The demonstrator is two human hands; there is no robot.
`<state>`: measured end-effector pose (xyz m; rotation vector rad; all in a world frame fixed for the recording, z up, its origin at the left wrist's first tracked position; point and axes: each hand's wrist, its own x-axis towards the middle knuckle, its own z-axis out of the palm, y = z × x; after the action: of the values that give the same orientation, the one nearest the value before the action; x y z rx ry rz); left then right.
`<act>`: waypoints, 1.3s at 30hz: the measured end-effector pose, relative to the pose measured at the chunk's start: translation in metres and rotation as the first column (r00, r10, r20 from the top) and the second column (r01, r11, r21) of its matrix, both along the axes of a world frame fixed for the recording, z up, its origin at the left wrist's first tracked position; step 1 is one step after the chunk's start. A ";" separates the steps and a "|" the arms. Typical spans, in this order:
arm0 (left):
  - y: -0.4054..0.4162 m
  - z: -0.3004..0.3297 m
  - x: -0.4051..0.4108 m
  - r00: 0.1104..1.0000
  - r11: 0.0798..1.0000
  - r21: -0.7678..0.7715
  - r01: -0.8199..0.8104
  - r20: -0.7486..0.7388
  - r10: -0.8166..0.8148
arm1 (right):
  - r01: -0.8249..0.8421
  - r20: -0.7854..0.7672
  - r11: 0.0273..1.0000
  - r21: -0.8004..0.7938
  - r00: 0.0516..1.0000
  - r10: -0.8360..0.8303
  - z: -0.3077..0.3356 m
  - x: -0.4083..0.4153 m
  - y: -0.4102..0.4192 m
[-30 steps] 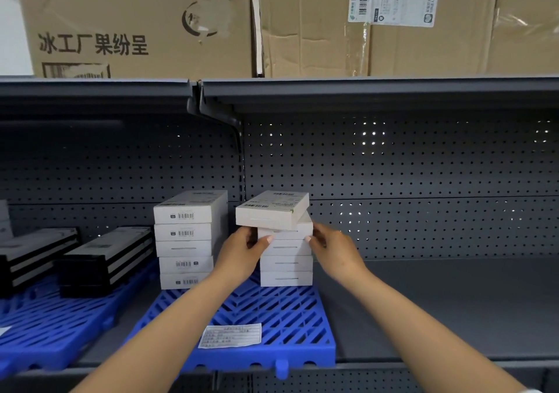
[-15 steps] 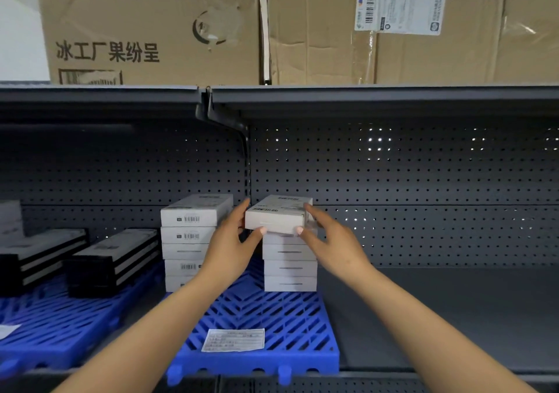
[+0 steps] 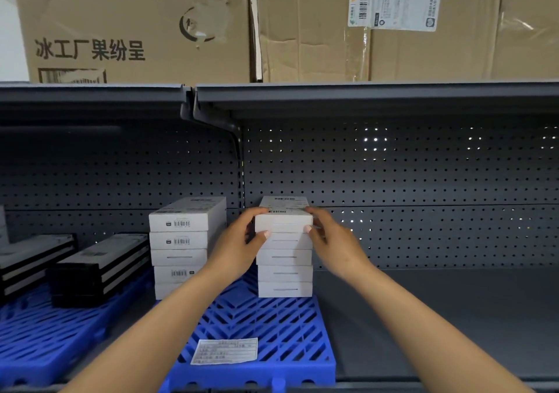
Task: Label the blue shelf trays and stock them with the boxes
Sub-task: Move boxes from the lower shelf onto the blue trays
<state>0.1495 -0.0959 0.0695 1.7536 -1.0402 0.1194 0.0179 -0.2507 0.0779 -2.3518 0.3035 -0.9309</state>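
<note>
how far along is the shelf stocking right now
Done: the middle blue tray carries a paper label and a five-high left stack. In hand: the left hand and right hand grip the top white box on the right stack. Left: the bare shelf on the right holds nothing yet.

I see a dim shelf [image 3: 423, 317] recess. Light pinpricks glow through the pegboard [image 3: 393, 181]. Edges bow; focus slightly soft.
</note>
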 end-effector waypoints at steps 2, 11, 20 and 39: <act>-0.002 -0.001 0.001 0.999 1.000 0.002 0.023 -0.024 -0.023 | 0.010 -0.008 1.000 -0.016 1.000 -0.010 -0.001 0.002 -0.002; -0.003 -0.005 0.002 0.997 0.998 -0.004 0.057 -0.046 -0.057 | -0.014 -0.020 1.000 -0.007 1.000 0.014 -0.009 0.010 -0.010; -0.006 -0.009 0.001 0.995 0.993 -0.086 0.076 -0.060 -0.081 | -0.144 0.011 0.978 0.153 0.990 0.144 -0.008 0.008 -0.014; -0.015 -0.048 0.012 0.987 0.993 0.054 0.107 -0.130 -0.099 | -0.123 -0.037 0.966 0.228 0.990 0.134 -0.071 0.016 -0.014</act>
<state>0.1612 -0.1112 0.0212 1.7344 -1.0484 -0.0884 0.0336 -0.2649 0.0069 -2.1611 0.2592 -0.7337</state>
